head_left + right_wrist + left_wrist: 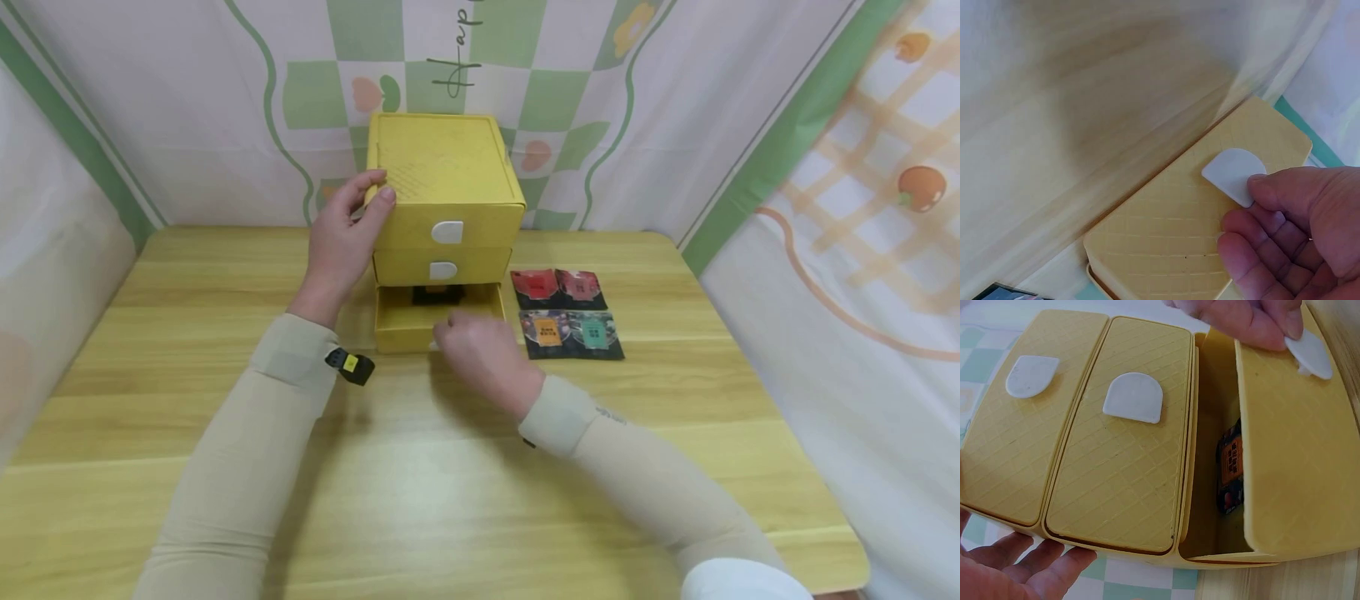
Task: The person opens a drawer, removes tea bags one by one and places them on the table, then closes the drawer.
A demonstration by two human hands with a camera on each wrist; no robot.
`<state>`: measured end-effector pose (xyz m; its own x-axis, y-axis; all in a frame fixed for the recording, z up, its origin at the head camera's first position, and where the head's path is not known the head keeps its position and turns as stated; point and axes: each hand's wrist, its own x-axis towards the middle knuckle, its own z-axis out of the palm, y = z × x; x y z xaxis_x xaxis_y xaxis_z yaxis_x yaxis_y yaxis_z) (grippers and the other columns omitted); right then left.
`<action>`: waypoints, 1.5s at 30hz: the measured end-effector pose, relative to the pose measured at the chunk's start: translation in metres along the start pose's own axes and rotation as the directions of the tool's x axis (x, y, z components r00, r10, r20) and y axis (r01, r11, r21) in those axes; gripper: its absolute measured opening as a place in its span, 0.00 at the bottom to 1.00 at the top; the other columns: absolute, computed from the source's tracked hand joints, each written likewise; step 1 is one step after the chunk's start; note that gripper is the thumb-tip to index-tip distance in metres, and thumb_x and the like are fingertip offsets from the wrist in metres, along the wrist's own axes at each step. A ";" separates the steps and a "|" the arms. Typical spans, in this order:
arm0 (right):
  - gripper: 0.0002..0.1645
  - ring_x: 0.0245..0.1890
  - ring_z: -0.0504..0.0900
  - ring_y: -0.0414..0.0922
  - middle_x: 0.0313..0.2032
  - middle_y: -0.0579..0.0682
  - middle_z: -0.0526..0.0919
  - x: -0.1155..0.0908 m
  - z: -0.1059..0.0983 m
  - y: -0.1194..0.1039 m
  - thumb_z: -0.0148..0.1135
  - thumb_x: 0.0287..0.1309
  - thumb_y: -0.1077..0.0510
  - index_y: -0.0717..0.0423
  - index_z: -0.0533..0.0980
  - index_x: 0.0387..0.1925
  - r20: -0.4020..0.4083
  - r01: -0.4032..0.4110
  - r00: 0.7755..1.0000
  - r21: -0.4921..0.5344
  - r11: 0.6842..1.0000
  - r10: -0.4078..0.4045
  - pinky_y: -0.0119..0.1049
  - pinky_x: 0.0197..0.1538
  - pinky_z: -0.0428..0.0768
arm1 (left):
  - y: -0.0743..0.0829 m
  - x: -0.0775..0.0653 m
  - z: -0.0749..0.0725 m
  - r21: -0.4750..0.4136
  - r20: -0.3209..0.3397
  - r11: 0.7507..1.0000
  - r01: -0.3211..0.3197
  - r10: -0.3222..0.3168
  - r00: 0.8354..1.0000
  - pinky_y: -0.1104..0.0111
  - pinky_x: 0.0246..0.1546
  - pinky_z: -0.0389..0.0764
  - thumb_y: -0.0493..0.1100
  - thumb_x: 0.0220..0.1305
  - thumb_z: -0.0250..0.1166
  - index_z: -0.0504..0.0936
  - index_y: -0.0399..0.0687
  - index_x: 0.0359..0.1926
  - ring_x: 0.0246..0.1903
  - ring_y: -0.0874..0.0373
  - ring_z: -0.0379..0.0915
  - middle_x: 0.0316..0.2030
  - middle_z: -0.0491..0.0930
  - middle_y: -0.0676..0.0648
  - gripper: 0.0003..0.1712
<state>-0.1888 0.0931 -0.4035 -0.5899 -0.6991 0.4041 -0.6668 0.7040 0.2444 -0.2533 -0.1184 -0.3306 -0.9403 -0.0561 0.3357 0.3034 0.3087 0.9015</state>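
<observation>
A yellow drawer box with three drawers stands at the back of the table. My left hand rests on its upper left edge, thumb at the top and fingers spread along the side in the left wrist view. The bottom drawer is pulled partway out. With thumb and fingers, my right hand pinches the white tab on this drawer's front. Inside lies a dark packet with an orange label, partly hidden by the drawer front. The middle drawer and top drawer are closed.
Right of the box, dark packets with red and pink labels lie on the wooden table. Just in front of them are packets with orange and green labels. A patterned curtain hangs behind the box.
</observation>
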 end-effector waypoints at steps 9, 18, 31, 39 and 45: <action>0.11 0.15 0.65 0.38 0.19 0.46 0.72 -0.008 -0.006 -0.007 0.57 0.65 0.61 0.54 0.81 0.28 0.004 0.015 1.000 0.033 0.999 -0.015 0.31 0.13 0.67 | -0.001 0.000 0.000 0.016 -0.001 1.000 -0.004 0.004 1.000 0.63 0.60 0.71 0.73 0.62 0.53 0.72 0.67 0.66 0.60 0.67 0.64 0.65 0.70 0.60 0.35; 0.11 0.15 0.64 0.37 0.20 0.46 0.73 -0.017 -0.011 -0.014 0.57 0.66 0.58 0.54 0.82 0.30 0.041 0.026 0.999 0.044 0.999 -0.027 0.29 0.13 0.65 | -0.001 0.001 0.000 0.011 -0.002 1.000 -0.014 0.014 1.000 0.64 0.60 0.71 0.72 0.62 0.54 0.73 0.65 0.66 0.60 0.68 0.65 0.65 0.71 0.60 0.36; 0.12 0.15 0.63 0.37 0.18 0.44 0.70 -0.030 -0.019 -0.023 0.56 0.67 0.55 0.52 0.83 0.31 0.067 0.036 0.997 0.034 0.999 -0.038 0.28 0.13 0.61 | -0.001 0.001 0.001 0.020 -0.013 0.999 -0.031 0.031 0.999 0.64 0.61 0.70 0.70 0.64 0.54 0.73 0.63 0.66 0.61 0.68 0.64 0.64 0.72 0.58 0.34; 0.13 0.15 0.62 0.37 0.18 0.44 0.69 -0.037 -0.022 -0.028 0.54 0.68 0.57 0.53 0.82 0.29 0.062 0.044 0.997 0.019 0.999 -0.045 0.28 0.12 0.60 | 0.000 0.000 0.000 0.021 -0.006 0.999 -0.032 0.032 0.999 0.63 0.61 0.70 0.69 0.64 0.54 0.73 0.63 0.66 0.62 0.67 0.64 0.65 0.71 0.58 0.34; 0.13 0.16 0.62 0.37 0.19 0.44 0.70 -0.041 -0.024 -0.030 0.54 0.67 0.56 0.53 0.82 0.29 0.082 0.050 0.995 0.020 0.999 -0.051 0.28 0.13 0.61 | 0.001 0.000 0.000 0.028 -0.004 0.999 -0.033 0.033 0.999 0.64 0.62 0.70 0.70 0.64 0.54 0.73 0.63 0.66 0.62 0.67 0.63 0.65 0.70 0.59 0.34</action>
<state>-0.1335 0.1031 -0.4060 -0.5901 -0.7422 0.3177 -0.7046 0.6655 0.2462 -0.2535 -0.1185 -0.3298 -0.9291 -0.0495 0.3664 0.3299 0.3367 0.8819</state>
